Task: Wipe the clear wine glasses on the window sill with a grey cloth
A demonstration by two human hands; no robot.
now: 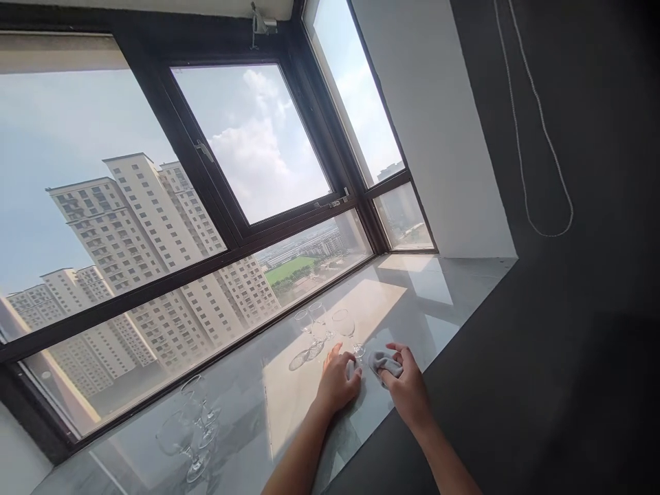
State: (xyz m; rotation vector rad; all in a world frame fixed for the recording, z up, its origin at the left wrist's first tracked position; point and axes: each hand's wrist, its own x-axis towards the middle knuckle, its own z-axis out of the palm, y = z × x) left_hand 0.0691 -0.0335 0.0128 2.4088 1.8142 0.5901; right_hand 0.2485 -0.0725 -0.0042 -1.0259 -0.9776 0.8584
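My right hand [410, 392] is closed on a bunched grey cloth [382, 363], held just above the sill. To its left, my left hand [337, 379] has its fingers curved and apart, with a gap between thumb and fingertips. A small pale patch shows in that gap, and I cannot make out what it is. Just beyond my left fingertips a clear wine glass [343, 323] stands on the sill; whether the fingers touch its foot is unclear. Behind it, two more stemmed glasses [304, 322] stand close together in the sunlight.
Two larger clear glasses [178, 433] stand on the glossy marble windowsill [234, 392] at lower left. The dark window frame [196, 271] runs along the far side. A dark wall [582, 309] drops away at right, with a beaded blind cord [546, 124] hanging there.
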